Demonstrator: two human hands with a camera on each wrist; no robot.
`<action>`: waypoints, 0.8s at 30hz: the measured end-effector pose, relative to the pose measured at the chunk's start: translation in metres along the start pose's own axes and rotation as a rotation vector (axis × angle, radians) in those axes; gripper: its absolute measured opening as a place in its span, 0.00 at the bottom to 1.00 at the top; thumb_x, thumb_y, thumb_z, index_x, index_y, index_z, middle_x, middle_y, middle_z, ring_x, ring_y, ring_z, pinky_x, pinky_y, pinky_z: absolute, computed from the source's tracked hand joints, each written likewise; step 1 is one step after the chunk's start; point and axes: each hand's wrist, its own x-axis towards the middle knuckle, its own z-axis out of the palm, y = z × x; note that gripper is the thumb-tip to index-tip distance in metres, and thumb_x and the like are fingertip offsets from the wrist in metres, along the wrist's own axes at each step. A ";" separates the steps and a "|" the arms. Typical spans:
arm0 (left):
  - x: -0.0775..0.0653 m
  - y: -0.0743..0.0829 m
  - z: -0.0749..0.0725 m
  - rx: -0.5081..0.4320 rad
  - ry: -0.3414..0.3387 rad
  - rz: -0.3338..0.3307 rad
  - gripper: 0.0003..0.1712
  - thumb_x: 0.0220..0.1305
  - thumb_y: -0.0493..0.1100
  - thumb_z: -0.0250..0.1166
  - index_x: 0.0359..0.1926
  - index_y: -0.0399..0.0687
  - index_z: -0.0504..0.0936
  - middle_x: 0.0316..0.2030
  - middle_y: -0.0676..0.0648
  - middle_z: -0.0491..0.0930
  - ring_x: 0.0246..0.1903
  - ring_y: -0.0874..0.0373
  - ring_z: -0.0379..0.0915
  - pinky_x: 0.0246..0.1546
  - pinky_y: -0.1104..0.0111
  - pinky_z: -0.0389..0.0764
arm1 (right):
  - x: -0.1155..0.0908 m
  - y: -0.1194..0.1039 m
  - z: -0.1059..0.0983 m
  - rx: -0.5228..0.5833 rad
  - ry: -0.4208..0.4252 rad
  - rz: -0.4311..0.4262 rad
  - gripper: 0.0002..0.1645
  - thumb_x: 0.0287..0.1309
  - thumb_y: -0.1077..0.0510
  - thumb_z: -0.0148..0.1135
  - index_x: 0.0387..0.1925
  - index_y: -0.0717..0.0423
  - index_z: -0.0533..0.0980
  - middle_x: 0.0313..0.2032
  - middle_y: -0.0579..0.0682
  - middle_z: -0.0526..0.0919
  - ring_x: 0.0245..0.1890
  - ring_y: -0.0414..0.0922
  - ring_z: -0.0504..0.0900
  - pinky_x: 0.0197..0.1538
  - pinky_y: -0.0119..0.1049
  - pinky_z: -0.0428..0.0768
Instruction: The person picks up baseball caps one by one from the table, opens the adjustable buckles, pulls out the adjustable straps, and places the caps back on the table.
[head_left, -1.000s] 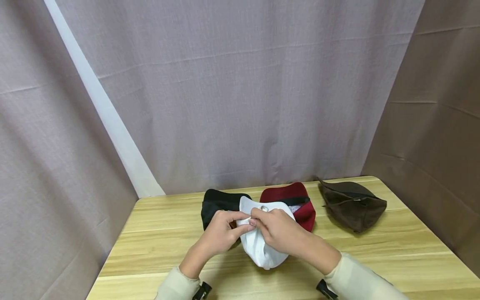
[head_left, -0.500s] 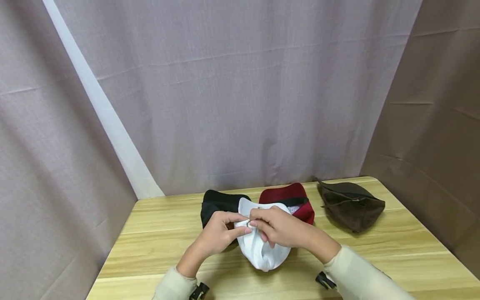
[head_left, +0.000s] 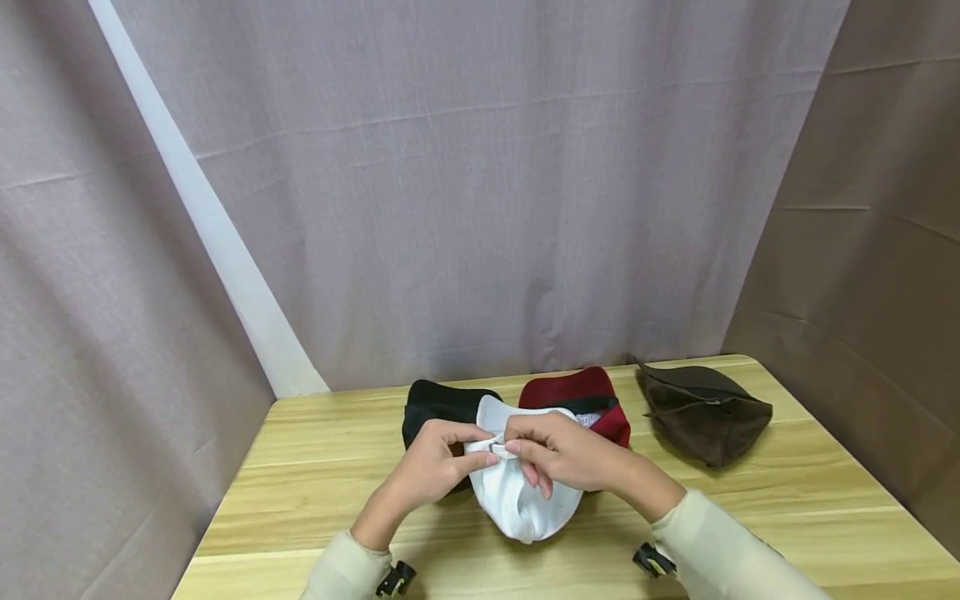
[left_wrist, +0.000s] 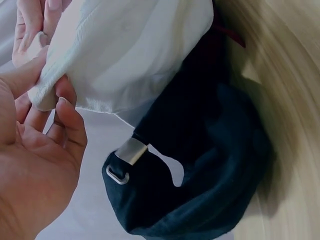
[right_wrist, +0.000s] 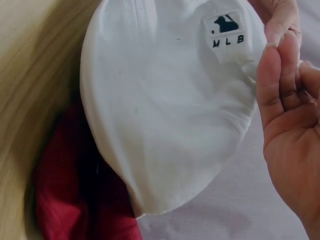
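Observation:
A white baseball cap (head_left: pixel 517 508) is between the two hands in the head view, its brim pointing away. My left hand (head_left: pixel 435 467) pinches the edge of the back opening between thumb and fingers. Close beside it, my right hand (head_left: pixel 562 452) pinches the strap at the back, its other fingers hanging lower over the crown. A small dark-edged piece shows at the strap between the fingertips. In the right wrist view, the cap's crown bears an MLB patch (right_wrist: pixel 229 34). Strap details are hidden by fingers in both wrist views.
Behind the white cap lie a black cap (head_left: pixel 442 402) with a metal strap buckle (left_wrist: pixel 132 151) and a dark red cap (head_left: pixel 566 386). Farther right a brown cap (head_left: pixel 716 425) lies on the wooden table (head_left: pixel 300 475). Grey curtains (head_left: pixel 465 208) stand around the table.
The right fingertips have drawn slightly right, apart from the left ones, with the strap showing between them. The right hand's lower fingers have come into view. The left hand has hardly moved.

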 end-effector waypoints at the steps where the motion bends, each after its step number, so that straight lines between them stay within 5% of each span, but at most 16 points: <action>1: 0.000 0.000 0.000 0.002 0.004 -0.009 0.10 0.65 0.38 0.75 0.46 0.46 0.94 0.40 0.46 0.94 0.33 0.72 0.79 0.36 0.75 0.82 | 0.000 0.000 0.000 0.003 0.003 -0.001 0.16 0.82 0.54 0.54 0.35 0.57 0.77 0.20 0.51 0.80 0.14 0.37 0.79 0.24 0.36 0.83; 7: -0.001 0.000 0.000 0.092 0.014 0.000 0.07 0.64 0.37 0.74 0.42 0.49 0.94 0.33 0.49 0.91 0.27 0.73 0.74 0.29 0.76 0.78 | -0.001 0.000 0.004 -0.004 0.040 -0.027 0.15 0.82 0.53 0.55 0.36 0.56 0.77 0.19 0.52 0.79 0.13 0.35 0.78 0.22 0.39 0.83; 16: 0.002 0.015 0.007 0.511 0.075 -0.028 0.07 0.54 0.47 0.75 0.35 0.63 0.90 0.24 0.62 0.75 0.27 0.71 0.64 0.29 0.70 0.67 | 0.003 -0.006 0.013 -0.122 0.184 -0.101 0.13 0.78 0.54 0.61 0.33 0.51 0.80 0.19 0.46 0.77 0.16 0.28 0.73 0.25 0.29 0.77; 20: 0.002 0.015 0.012 0.576 0.030 -0.057 0.04 0.58 0.49 0.72 0.36 0.62 0.87 0.23 0.61 0.73 0.27 0.68 0.63 0.26 0.70 0.66 | 0.006 -0.010 0.018 -0.137 0.231 -0.098 0.13 0.77 0.55 0.62 0.33 0.51 0.80 0.19 0.44 0.76 0.16 0.27 0.72 0.24 0.28 0.75; 24: 0.003 0.012 0.019 0.580 0.066 -0.074 0.07 0.60 0.55 0.73 0.31 0.63 0.86 0.21 0.60 0.75 0.27 0.67 0.68 0.26 0.69 0.69 | 0.009 -0.016 0.023 -0.112 0.254 -0.087 0.14 0.78 0.54 0.61 0.32 0.51 0.79 0.21 0.49 0.78 0.16 0.28 0.73 0.24 0.27 0.74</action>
